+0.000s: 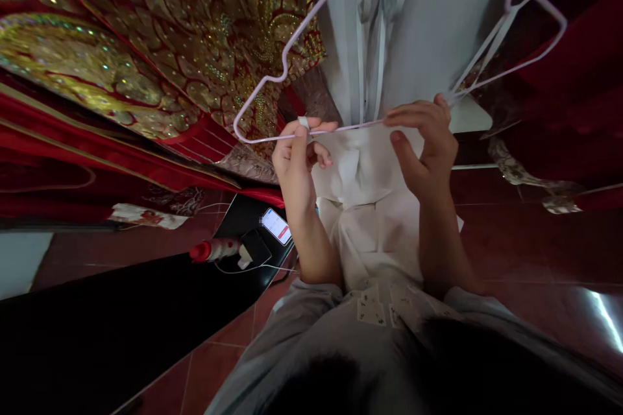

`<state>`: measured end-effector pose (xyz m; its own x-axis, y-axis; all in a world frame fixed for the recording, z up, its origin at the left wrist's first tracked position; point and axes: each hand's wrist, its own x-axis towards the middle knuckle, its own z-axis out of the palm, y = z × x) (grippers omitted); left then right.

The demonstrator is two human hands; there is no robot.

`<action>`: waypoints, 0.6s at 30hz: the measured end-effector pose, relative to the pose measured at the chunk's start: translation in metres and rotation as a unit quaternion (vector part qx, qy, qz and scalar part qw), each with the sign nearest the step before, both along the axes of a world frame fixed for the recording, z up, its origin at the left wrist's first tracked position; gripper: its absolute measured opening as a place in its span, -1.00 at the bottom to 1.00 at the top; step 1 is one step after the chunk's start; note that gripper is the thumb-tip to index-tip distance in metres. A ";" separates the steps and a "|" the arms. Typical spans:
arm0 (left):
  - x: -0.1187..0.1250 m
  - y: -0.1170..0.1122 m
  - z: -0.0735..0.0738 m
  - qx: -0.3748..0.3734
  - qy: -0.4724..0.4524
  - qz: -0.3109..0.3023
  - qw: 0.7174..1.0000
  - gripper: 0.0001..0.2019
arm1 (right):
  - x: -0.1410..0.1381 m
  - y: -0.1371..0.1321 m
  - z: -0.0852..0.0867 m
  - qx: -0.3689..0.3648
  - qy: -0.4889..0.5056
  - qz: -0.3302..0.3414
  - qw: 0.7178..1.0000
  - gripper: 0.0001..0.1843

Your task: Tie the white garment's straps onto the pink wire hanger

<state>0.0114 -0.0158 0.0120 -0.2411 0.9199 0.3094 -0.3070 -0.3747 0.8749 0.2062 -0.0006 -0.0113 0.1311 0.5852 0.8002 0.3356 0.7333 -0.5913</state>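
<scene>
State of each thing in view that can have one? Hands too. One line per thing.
Left hand: closed on the pale pink wire hanger by its long straight bar
Right hand: fingertips at the same bar, thumb apart from them
Hanger: held up, hook out of sight
Light-screened rectangular phone: screen lit
Red-topped patterned bottle: on long black surface; standing or lying, can't tell
Red garment with gold sequins: hanging

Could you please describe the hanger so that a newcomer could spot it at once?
Start at the large red-and-gold garment at the upper left. To its lower right, the person's left grip holds one bar of the hanger. It is a thin, pale pink frame, unlike that broad, glittering garment.
</scene>
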 end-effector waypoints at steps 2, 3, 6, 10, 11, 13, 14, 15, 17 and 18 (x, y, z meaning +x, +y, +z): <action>0.000 0.002 0.000 0.020 -0.015 0.003 1.000 -0.72 | 0.006 0.003 0.000 0.044 0.087 -0.011 0.995 -0.62; -0.001 0.003 0.000 0.025 -0.016 0.009 1.000 -0.72 | 0.011 0.005 0.001 0.051 0.124 -0.012 0.991 -0.54; -0.005 0.006 -0.002 0.026 0.001 0.033 0.999 -0.69 | 0.027 0.008 0.010 -0.056 0.169 0.040 0.983 -0.57; -0.005 0.007 -0.005 0.035 -0.004 0.028 0.999 -0.71 | 0.040 0.010 0.031 -0.152 0.248 0.073 0.954 -0.75; -0.004 0.008 -0.005 0.036 -0.007 0.024 0.999 -0.71 | 0.042 0.012 0.036 -0.137 0.290 0.056 0.946 -0.74; -0.003 0.008 -0.004 0.031 -0.010 0.022 0.999 -0.73 | 0.045 0.018 0.045 -0.119 0.370 0.012 0.921 -0.72; -0.003 0.008 -0.004 0.025 -0.011 0.024 0.999 -0.73 | 0.047 0.022 0.048 -0.126 0.395 -0.008 0.910 -0.70; -0.003 0.009 -0.003 0.018 -0.013 0.027 0.999 -0.74 | 0.048 0.025 0.052 -0.141 0.402 -0.021 0.904 -0.68; -0.003 0.009 -0.002 0.006 -0.015 0.031 0.999 -0.74 | 0.048 0.029 0.057 -0.172 0.373 -0.023 0.911 -0.64; -0.004 0.009 -0.002 0.003 -0.016 0.031 0.999 -0.74 | 0.047 0.029 0.058 -0.184 0.348 -0.013 0.919 -0.63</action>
